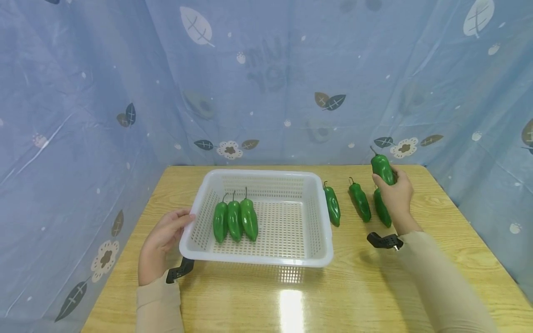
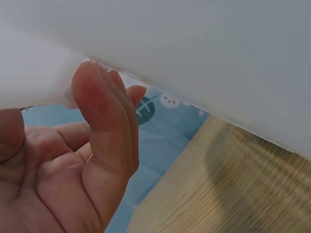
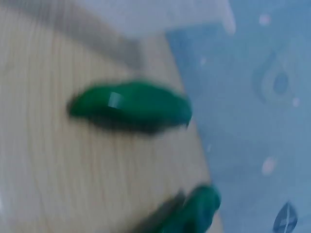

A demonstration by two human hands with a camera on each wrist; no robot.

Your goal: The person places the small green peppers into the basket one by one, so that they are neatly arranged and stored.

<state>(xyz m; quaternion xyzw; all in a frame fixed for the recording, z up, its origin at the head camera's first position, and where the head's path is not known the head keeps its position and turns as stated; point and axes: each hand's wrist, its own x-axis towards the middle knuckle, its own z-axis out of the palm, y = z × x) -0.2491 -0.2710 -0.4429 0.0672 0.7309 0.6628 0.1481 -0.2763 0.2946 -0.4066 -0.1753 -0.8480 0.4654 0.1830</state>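
My left hand (image 1: 164, 233) grips the left rim of a white plastic basket (image 1: 258, 260); in the left wrist view its bent fingers (image 2: 104, 111) press up under the rim. Three green peppers lie side by side in the basket's left half, the middle pepper (image 1: 234, 221) between the other two, stems pointing away. Right of the basket, my right hand (image 1: 397, 196) holds a green pepper (image 1: 381, 167) above the table, stem up. Below it lies another pepper (image 1: 381, 210), partly hidden by the hand. Blurred peppers show in the right wrist view, one pepper (image 3: 133, 104) near its middle.
Two more peppers lie on the wooden table (image 1: 233, 296): one pepper (image 1: 332, 203) close beside the basket's right wall, the other pepper (image 1: 360, 202) farther right. A blue patterned curtain (image 1: 266, 92) hangs behind the table and along both sides.
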